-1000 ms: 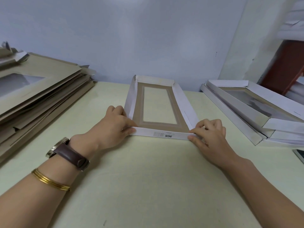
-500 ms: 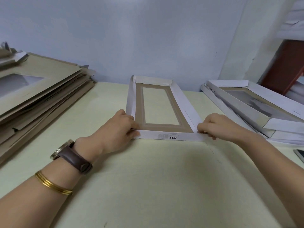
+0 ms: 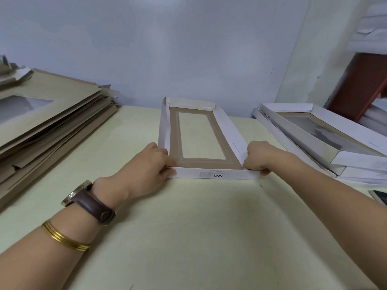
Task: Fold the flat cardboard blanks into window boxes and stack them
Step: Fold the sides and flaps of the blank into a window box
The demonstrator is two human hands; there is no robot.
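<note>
Holding the window box at both near corners, mid-worktop, long axis pointing away. Left hand: fingers curled, pinching the near-left corner where side wall meets front flap. Right hand: fingers curled tight on the near-right corner. Front flap, SGS print, is raised; side and far walls up too. Flat blanks piled at left, folded boxes stacked at right, both apart from it. Watch and gold bangles on left wrist.
</note>
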